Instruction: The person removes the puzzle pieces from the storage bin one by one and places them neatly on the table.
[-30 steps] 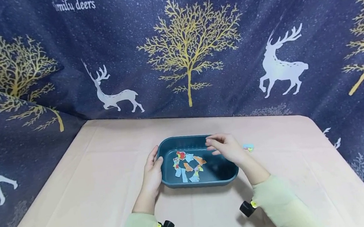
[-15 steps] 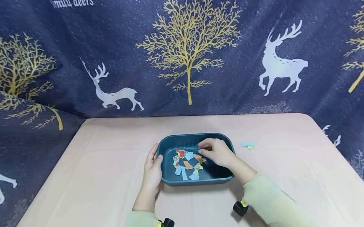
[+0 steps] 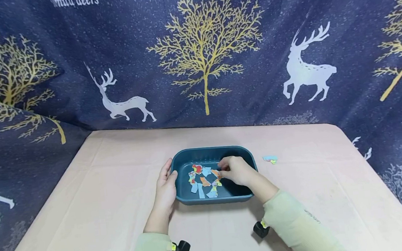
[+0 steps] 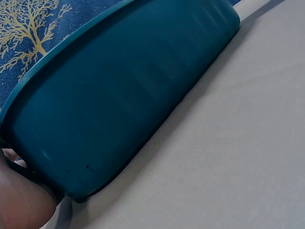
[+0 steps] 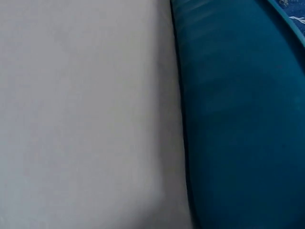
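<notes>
Dark blue cloth (image 3: pixel 180 103) behind, printed with white deer (image 3: pixel 309 76) and yellow trees (image 3: pixel 205 92); below, a pale table (image 3: pixel 104 215).

Head view: on the table, a dark teal tub (image 3: pixel 213 200), torn paper scraps (image 3: pixel 205 182) lying flat on its floor, mostly toward the left half. Holds the tub's left end with the left hand (image 3: pixel 164 185), thumb at the rim. Reaches inside with the right hand (image 3: pixel 240 172), fingers bent, tips just at an orange scrap (image 3: pixel 215 174); impossible to say whether pinched or merely touched. Close together, so likely to drag along neighbours if pulled sideways; thin and flat too, hence prone to slip, crease or tear under a hurried pinch. Outside, past the right end, a loose scrap (image 3: pixel 270 158) on the table: easily overlooked, or brushed away by the right sleeve (image 3: pixel 297 223).

Left wrist view: near wall of the tub, lower edge down on the table, part of the left hand at the lower left corner. Might skid or tip with a sudden tug there, jumbling the paper.

Right wrist view: only tub wall, tabletop and a sliver of cloth. Impossible to check the right fingers from here; easy, perhaps, to bump the rim while lifting out.
</notes>
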`<action>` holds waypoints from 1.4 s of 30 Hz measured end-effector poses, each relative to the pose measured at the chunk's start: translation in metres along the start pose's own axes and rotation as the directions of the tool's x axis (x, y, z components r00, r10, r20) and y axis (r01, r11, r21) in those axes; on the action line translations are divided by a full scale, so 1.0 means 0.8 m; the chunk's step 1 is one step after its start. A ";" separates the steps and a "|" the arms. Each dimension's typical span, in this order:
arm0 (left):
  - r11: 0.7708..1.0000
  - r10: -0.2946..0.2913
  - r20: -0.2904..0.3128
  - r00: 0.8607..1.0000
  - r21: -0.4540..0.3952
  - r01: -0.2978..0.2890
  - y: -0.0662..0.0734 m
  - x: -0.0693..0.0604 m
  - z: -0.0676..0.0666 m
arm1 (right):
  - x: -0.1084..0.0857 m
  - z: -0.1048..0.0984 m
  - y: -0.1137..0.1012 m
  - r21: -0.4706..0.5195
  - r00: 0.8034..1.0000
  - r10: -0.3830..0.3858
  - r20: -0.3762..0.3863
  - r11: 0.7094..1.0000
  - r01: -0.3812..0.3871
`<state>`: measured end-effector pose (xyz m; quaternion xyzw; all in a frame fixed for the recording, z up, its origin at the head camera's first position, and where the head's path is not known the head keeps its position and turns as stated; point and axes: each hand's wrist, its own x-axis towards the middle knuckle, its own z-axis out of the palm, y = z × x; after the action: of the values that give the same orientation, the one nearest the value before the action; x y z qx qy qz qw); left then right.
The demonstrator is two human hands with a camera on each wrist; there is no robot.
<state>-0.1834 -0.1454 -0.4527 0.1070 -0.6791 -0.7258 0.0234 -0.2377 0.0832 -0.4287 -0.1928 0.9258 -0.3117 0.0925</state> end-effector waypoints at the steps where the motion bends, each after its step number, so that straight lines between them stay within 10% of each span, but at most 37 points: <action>1: 1.000 -0.001 0.000 1.000 -0.001 0.001 0.001 0.000 0.000 | 0.000 0.000 0.000 -0.013 1.000 0.004 0.002 1.000 -0.004; 24: 1.000 -0.001 -0.001 1.000 0.001 0.001 -0.002 0.001 0.001 | -0.004 0.002 -0.009 -0.331 0.998 0.057 -0.029 0.941 -0.063; 42: 1.000 0.004 -0.001 1.000 0.000 -0.004 -0.002 0.001 0.001 | -0.003 0.003 -0.002 -0.133 0.999 -0.044 0.022 0.990 0.046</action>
<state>-0.1846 -0.1445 -0.4542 0.1061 -0.6792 -0.7258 0.0252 -0.2341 0.0816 -0.4292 -0.2223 0.9390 -0.2494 0.0812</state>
